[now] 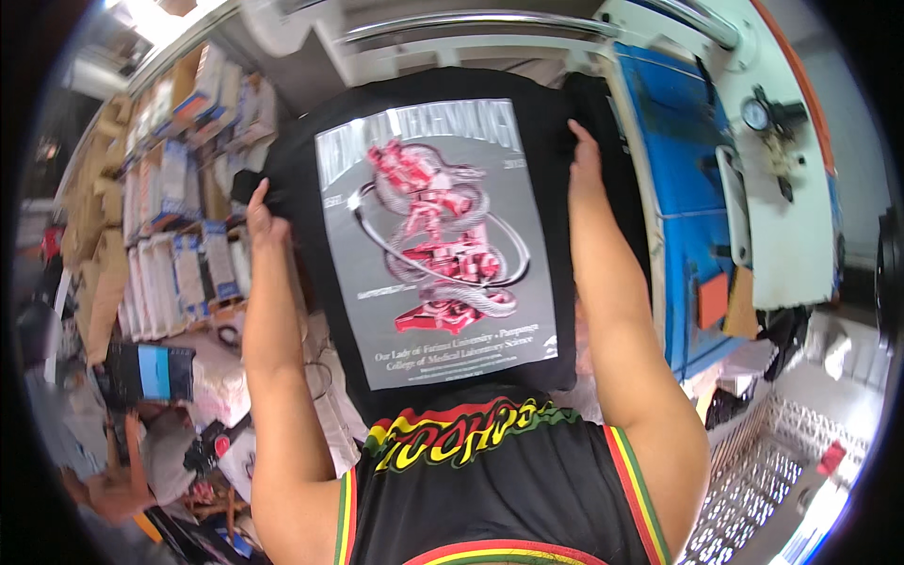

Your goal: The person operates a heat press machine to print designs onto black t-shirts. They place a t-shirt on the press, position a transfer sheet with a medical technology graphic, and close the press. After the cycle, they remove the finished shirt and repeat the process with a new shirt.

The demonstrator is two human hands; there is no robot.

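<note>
A black T-shirt (330,113) hangs spread in front of me. Its large grey print (348,245) shows a red microscope-like shape wound with a pale coil. My left hand (266,223) is closed on the shirt's left edge, beside a bunched bit of black cloth. At the right edge, higher up, my right hand (585,158) is closed on the fabric, with a finger lying along the border. Most of the fingers are hidden behind the cloth. Both arms reach forward, and the lower hem hangs close to my black top.
Shelves of stacked flat packs and cardboard (174,188) stand at left. At right are a blue panel (678,188) and a pressure gauge (755,115) on a white machine body. A metal bar (480,24) crosses the far side. A white crate (753,480) sits lower right.
</note>
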